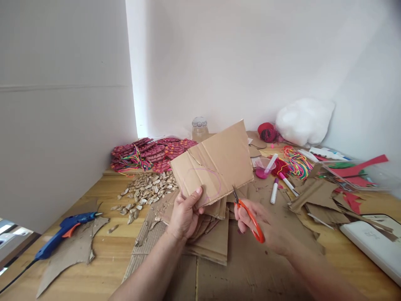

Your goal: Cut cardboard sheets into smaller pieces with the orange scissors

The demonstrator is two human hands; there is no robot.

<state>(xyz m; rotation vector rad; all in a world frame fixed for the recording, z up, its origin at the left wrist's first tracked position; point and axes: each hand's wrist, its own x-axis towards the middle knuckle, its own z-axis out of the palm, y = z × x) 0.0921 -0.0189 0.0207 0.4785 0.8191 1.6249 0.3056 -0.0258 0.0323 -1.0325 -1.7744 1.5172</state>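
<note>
Flat cardboard sheets (219,267) are spread over the near part of the wooden table (109,251), under both forearms. Just beyond, the left hand (184,215) is closed around the lower edge of a cardboard piece (216,165), thumb pressed on its front; the piece is held up off the table, tilted, and a pink loop is drawn on it. The right hand (266,228) is wrapped around orange-handled scissors (249,215), whose blades are slightly parted and set at the bottom edge of the cardboard piece, right of the thumb. At the near left a blue glue gun (64,232) is laid on a torn cardboard scrap (72,251). Farther off, pale seeds (145,190) are heaped left of the hands, and markers (275,190) lie to the right beside a pink cup (265,167). At the far edge, red woven mats (147,152), a glass jar (199,128), coloured cords (296,163) and white stuffing (303,121) are seen against the wall.
</note>
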